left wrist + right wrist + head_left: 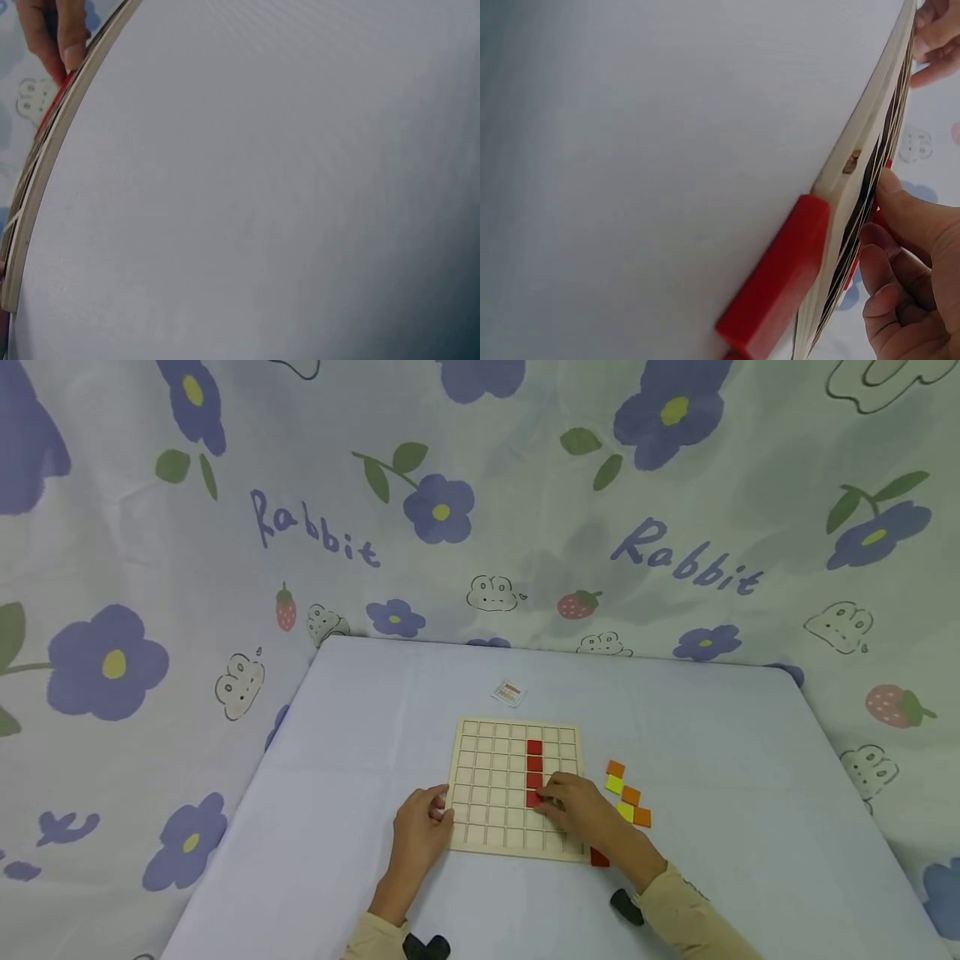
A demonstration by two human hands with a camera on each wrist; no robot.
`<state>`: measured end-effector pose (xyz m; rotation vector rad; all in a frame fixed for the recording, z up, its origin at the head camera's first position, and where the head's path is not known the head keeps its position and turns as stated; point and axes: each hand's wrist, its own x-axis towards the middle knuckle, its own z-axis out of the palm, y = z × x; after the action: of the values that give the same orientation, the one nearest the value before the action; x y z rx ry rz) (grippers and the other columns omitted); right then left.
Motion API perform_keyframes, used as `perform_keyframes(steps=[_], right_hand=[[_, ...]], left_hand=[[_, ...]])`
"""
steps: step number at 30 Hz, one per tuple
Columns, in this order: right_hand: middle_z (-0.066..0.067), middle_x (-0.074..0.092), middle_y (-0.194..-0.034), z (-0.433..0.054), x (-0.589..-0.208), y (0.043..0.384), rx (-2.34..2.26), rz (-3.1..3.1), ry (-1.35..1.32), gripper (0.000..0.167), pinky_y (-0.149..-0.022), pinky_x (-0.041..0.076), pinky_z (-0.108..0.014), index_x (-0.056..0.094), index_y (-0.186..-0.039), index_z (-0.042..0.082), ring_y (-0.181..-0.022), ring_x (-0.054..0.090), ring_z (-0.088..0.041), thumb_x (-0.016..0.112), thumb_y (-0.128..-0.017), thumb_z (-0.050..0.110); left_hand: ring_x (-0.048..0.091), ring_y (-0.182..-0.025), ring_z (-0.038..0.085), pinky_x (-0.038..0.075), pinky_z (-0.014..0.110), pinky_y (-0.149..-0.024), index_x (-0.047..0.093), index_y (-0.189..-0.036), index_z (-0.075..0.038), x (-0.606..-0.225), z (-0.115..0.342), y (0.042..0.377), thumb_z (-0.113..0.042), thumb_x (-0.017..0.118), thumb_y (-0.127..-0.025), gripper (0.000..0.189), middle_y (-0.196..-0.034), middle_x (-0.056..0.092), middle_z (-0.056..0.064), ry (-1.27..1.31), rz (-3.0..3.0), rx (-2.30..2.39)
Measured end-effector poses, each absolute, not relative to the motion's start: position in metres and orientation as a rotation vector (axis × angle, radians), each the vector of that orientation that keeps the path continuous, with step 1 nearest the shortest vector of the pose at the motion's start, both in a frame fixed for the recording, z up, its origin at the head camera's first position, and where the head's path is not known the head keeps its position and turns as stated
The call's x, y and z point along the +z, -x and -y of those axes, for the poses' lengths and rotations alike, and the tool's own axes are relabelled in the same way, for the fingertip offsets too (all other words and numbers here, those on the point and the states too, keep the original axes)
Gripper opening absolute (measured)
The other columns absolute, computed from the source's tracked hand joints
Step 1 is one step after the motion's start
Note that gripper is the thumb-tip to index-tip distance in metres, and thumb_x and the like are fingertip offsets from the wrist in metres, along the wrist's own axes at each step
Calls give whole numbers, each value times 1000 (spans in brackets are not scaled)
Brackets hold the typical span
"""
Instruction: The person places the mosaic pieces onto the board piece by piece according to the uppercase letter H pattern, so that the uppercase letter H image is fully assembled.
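Observation:
A square wooden grid board (pixel 491 793) lies on the white table. Several red square tiles (pixel 534 764) stand in one column of its cells, right of the middle. At the near end of that column, my right hand (pixel 585 810) pinches a red tile (pixel 533 798) between thumb and fingers, down at the board's surface. My left hand (pixel 422 827) holds the board's left edge with curled fingers and thumb. From the right wrist, the right hand (pixel 911 277) is seen low over the board (pixel 851 172); the fingertips partly hide the tile.
Orange and yellow tiles (pixel 632 796) lie loose right of the board. Another red tile (pixel 599 857) sits by its near right corner, partly behind the right wrist. A small printed card (pixel 509 692) lies beyond the far edge. A patterned curtain (pixel 540 527) hangs behind the table.

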<state>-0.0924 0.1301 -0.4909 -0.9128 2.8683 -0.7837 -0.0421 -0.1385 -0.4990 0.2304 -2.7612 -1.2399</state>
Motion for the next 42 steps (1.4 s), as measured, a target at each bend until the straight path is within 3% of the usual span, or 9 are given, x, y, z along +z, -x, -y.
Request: perform_keyframes(steps=[19, 27, 34, 42], right_hand=[[7, 67, -102, -165, -489, 80, -785, -2872, 567, 35, -77, 55, -23, 74, -115, 12, -88, 57, -6, 79, -86, 31], [8, 68, -97, -184, -481, 66, -815, -2858, 515, 34, -69, 52, -18, 75, -113, 12, -85, 57, -6, 83, -82, 23], [11, 66, -97, -192, -481, 57, -768, -2804, 389, 36, -70, 50, -18, 74, -115, 15, -85, 53, -6, 82, -82, 29], [11, 66, -98, -200, -488, 48, -750, -2871, 425, 39, -75, 54, -19, 75, -113, 16, -85, 52, -3, 84, -78, 33]], left_hand=[[58, -72, 8, 52, 15, -62, 72, -116, 2, -499, 137, 41, 7, 72, -81, 35, -86, 63, 6, -226, 2763, -1250], [58, -70, 6, 51, 15, -61, 72, -116, 1, -503, 137, 37, 5, 73, -81, 35, -84, 63, 4, -225, 2760, -1231], [57, -70, 6, 50, 15, -60, 72, -115, 2, -505, 136, 35, 6, 73, -80, 35, -84, 62, 5, -228, 2748, -1237], [57, -71, 6, 51, 15, -61, 72, -116, 1, -507, 135, 36, 5, 73, -81, 35, -85, 62, 5, -239, 2756, -1243]])
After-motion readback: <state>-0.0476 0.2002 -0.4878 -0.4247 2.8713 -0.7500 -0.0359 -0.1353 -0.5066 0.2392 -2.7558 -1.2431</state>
